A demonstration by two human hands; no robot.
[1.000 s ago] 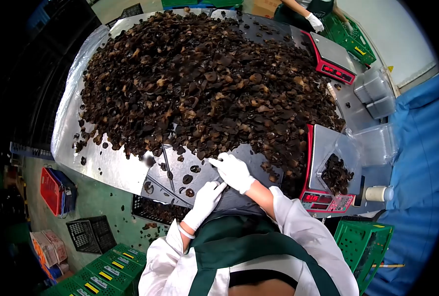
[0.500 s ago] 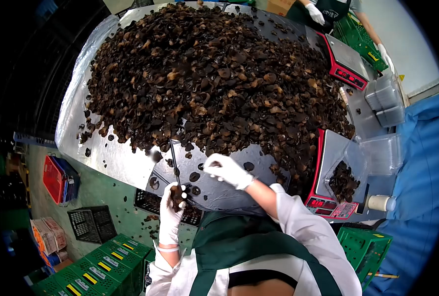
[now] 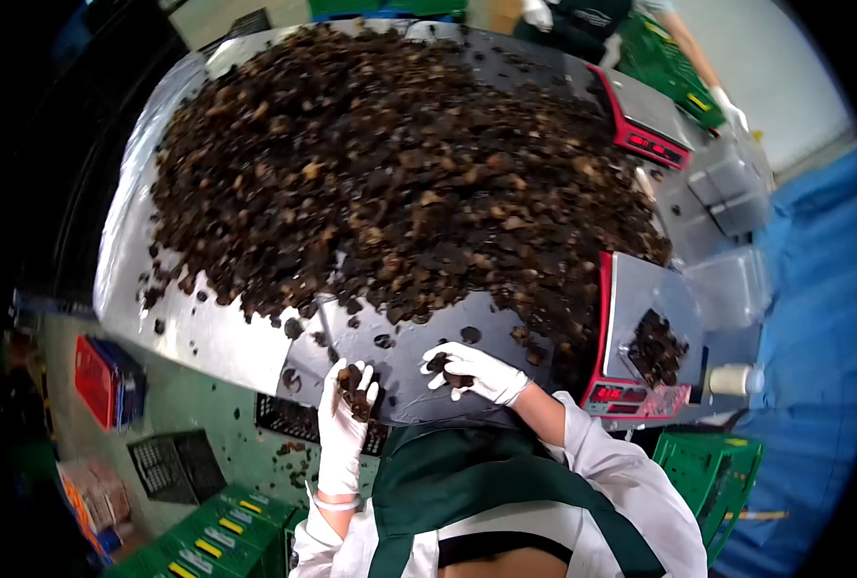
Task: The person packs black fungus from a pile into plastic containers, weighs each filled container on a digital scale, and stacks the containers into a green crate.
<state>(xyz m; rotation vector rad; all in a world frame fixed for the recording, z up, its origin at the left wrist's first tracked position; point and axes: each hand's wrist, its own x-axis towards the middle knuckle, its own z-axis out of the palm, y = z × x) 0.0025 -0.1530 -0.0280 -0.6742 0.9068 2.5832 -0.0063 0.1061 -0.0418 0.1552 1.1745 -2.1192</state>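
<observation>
A broad heap of dark brown wood ear mushrooms (image 3: 399,193) covers most of the metal table. At its near edge, my left hand (image 3: 341,438), in a white glove, is closed around a few wood ear pieces (image 3: 355,393), palm up. My right hand (image 3: 491,376), also gloved, is a little to the right, low over the tabletop. Its curled fingers hold dark wood ear pieces (image 3: 459,381). One loose piece (image 3: 470,334) lies just beyond the right hand, and another (image 3: 385,341) lies between the hands, farther off.
Right of my hands stands a red scale (image 3: 604,328) bearing a clear box of wood ears (image 3: 658,349). Behind it are stacked clear boxes (image 3: 727,188) and a second scale (image 3: 640,140). A co-worker's gloved hand (image 3: 732,111) is beside a green crate (image 3: 674,72). Crates stand below.
My right hand has come back toward me and now has pieces showing in its fingers. Loose pieces near the table's front edge are gone. The view has shifted slightly.
</observation>
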